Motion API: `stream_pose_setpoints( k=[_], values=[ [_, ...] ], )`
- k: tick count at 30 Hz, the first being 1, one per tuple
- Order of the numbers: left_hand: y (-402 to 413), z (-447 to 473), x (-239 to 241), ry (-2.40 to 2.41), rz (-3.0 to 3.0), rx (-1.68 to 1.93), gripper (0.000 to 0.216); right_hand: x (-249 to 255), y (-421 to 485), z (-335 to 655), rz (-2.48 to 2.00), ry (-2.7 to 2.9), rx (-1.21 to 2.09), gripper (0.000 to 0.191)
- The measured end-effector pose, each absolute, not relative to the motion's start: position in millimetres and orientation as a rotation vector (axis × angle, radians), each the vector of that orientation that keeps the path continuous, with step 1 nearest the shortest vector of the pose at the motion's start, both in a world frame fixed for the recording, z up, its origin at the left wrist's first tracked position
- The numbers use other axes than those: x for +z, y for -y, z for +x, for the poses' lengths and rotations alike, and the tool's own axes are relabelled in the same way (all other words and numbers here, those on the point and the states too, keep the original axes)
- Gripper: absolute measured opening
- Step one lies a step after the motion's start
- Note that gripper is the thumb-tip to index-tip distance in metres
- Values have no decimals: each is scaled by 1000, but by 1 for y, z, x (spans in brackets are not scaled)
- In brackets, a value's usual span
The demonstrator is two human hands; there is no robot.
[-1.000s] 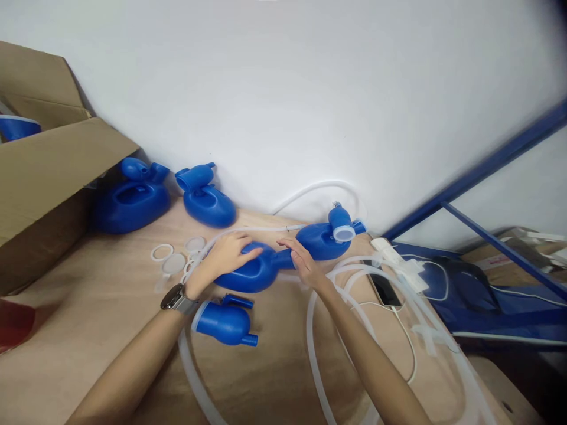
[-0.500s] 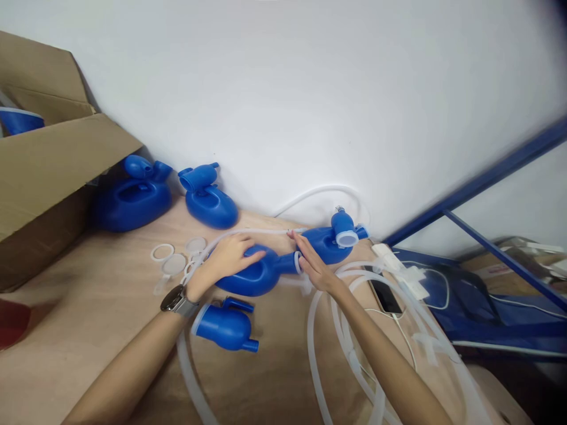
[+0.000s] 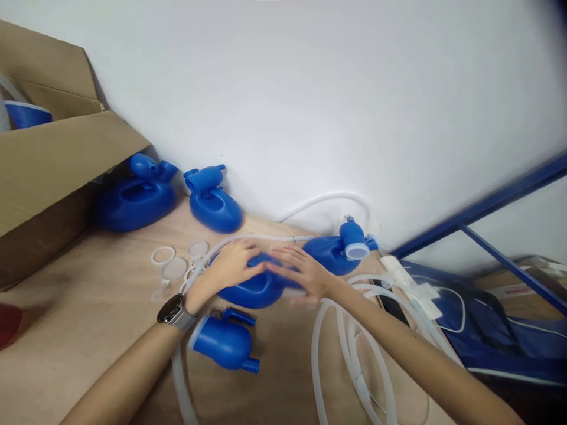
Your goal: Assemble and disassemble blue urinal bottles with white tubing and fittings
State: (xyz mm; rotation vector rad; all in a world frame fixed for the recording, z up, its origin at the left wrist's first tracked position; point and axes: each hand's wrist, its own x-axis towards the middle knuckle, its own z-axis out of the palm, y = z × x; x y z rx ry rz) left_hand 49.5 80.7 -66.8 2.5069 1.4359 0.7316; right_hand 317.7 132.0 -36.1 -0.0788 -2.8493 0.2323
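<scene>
Blue plastic bottle with a looped handle [image 3: 261,297] lies on pale wood-toned table [image 3: 106,319]

The left hand [image 3: 238,264], a round dark-faced watch [image 3: 170,309] at its wrist, is draped over the bottle's body, thumb apart from fingers; whether it grips cannot be told. The right hand [image 3: 305,273], blurred, reaches over the neck end with fingers extended and spread, its fingertips close to the left thumb. Just in front sits a blue plastic cup-shaped part with a narrow spout [image 3: 228,343]. Flat whitish rings [image 3: 163,255] lie beside the left forearm, and translucent tubing [image 3: 317,354] coils beneath the right.
</scene>
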Motion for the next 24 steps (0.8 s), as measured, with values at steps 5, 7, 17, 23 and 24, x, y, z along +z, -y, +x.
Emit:
stream_pose_setpoints(
  k=[5, 7, 17, 23, 24],
  values=[
    [-80, 50, -66, -1467, 2488, 703, 32, -36, -145, 315, 228, 2888, 228, 70],
    [-80, 51, -67, -1466, 2482, 712, 34, -38, -147, 314, 334, 2852, 235, 63],
    [-83, 57, -68, -1488, 2495, 706, 41, -47, -148, 309, 126, 2879, 713, 47],
    [-85, 57, -71, -1451, 2479, 705, 43, -44, -142, 309, -125, 2844, 721, 33],
    [-85, 57, -72, -1449, 2482, 712, 44, -43, -138, 308, -200, 2764, 750, 30]
  ],
)
